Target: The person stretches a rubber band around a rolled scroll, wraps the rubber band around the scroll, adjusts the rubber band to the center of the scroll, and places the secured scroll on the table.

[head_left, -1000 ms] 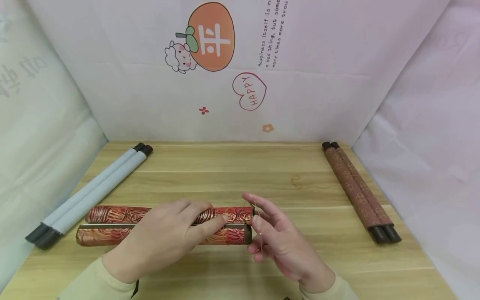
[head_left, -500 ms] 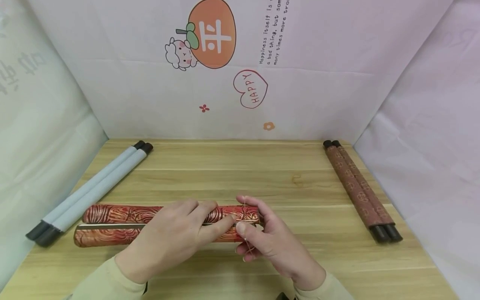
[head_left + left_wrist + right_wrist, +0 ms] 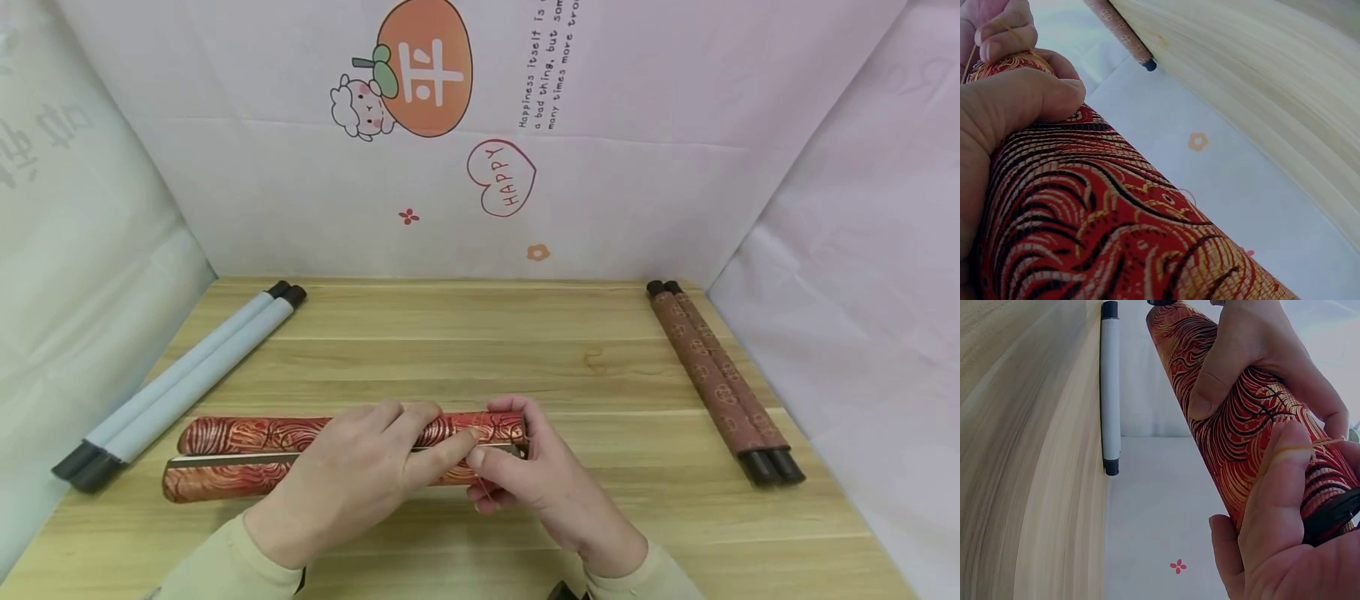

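A double-rolled scroll (image 3: 247, 436) in red and gold brocade lies crosswise in front of me, its two rolls side by side. My left hand (image 3: 348, 475) grips it around the middle from above, thumb toward the right end. At that right end my right hand (image 3: 551, 500) holds the scroll, with thumb on the near roll and fingers around the far side. A thin yellowish rubber band (image 3: 1294, 449) runs over the right fingers and along the brocade, as the right wrist view shows. Part of the band is hidden behind the hand.
Along the table's left edge lies a pale blue double scroll (image 3: 198, 375) with black ends. A brown patterned double scroll (image 3: 708, 375) lies along the right edge. Another rubber band (image 3: 595, 360) rests on the table (image 3: 450, 321). White printed cloth (image 3: 637, 200) walls three sides.
My right hand has moved left onto the scroll's right end, bringing the rubber band over it. The scroll dipped left, then shifted slightly right, with the left hand still gripping it.
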The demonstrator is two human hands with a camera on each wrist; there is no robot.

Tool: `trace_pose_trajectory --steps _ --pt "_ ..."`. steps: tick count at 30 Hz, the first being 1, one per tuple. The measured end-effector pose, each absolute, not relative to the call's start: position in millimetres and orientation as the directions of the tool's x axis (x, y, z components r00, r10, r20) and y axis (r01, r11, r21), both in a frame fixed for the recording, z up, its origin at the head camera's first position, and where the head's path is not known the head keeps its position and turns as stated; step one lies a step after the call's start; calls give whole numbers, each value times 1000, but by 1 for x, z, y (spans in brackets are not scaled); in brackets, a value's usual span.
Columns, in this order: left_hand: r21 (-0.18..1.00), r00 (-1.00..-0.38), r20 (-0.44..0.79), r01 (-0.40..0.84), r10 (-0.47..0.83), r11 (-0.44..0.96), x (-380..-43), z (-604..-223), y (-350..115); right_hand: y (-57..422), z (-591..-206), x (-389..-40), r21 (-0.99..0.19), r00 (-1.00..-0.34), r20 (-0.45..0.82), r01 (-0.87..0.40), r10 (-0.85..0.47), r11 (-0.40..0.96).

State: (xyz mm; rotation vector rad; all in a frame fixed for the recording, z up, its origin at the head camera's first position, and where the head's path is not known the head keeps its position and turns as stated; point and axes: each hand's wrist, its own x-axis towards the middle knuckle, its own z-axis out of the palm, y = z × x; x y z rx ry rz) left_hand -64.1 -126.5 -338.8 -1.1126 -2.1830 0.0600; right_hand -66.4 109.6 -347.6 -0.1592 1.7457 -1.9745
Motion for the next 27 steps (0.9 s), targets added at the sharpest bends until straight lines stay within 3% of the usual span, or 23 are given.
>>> trace_pose_trajectory --steps 14,27 --pt "-285 -455 551 686 700 670 -64 -340 -126 115 -350 -62 -964 -895 -134 217 -426 -153" --pt "-150 -528 555 697 643 701 -70 -344 -129 115 -351 -56 -947 -931 -67 173 -358 -272"
